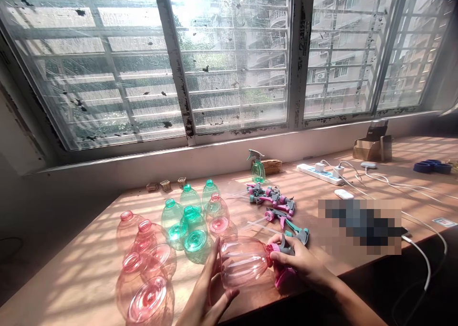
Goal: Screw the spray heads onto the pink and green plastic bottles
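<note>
The left hand [211,290] reaches in from the near edge, thumb and fingers spread around the base of a pink bottle [243,264] held sideways at the near edge of the table [86,264]. From the right, the right hand [302,259] pinches the spray head [275,250] at its neck, right of 4 green bottles [193,228].

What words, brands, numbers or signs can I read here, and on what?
None can be read for certain.
Sticker at far right: marks too small.
Power strip: blue markings, too small.
Held pink bottle: no lettering visible.
Pixelated patch: anything there is hidden.
</note>
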A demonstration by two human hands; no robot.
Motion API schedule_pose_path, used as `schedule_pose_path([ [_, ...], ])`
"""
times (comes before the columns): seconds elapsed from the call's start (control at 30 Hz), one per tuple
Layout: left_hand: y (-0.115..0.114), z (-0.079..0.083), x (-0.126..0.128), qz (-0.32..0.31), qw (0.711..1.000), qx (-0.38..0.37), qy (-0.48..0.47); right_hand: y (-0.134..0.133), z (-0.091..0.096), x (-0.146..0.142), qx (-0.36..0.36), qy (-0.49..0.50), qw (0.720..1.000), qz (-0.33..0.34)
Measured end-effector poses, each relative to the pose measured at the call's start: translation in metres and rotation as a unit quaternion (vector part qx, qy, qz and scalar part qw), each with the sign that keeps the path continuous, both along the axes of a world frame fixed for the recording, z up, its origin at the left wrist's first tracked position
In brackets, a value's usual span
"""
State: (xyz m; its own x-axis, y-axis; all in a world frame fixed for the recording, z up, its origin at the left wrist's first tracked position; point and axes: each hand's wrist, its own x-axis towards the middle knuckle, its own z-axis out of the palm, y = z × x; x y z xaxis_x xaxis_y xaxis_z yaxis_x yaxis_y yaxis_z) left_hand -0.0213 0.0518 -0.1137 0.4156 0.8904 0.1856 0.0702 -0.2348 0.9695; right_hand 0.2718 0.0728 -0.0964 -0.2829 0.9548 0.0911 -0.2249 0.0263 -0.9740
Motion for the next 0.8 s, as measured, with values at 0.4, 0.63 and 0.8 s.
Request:
schedule_pose_path([
  [0.4,0.003,-0.005,-0.003,0.008,1.0,0.01,0.019,-0.001,0.002,0.002,-0.002,-0.014,1.0,-0.002],
  [0.63,-0.001,-0.001,0.001,-0.009,0.999,-0.024,-0.024,0.001,-0.001,0.004,-0.01,-0.009,1.0,0.004],
  [0.8,0.003,-0.004,-0.001,0.005,1.0,-0.009,-0.002,0.003,-0.004,0.003,-0.008,-0.003,1.0,0.008],
])
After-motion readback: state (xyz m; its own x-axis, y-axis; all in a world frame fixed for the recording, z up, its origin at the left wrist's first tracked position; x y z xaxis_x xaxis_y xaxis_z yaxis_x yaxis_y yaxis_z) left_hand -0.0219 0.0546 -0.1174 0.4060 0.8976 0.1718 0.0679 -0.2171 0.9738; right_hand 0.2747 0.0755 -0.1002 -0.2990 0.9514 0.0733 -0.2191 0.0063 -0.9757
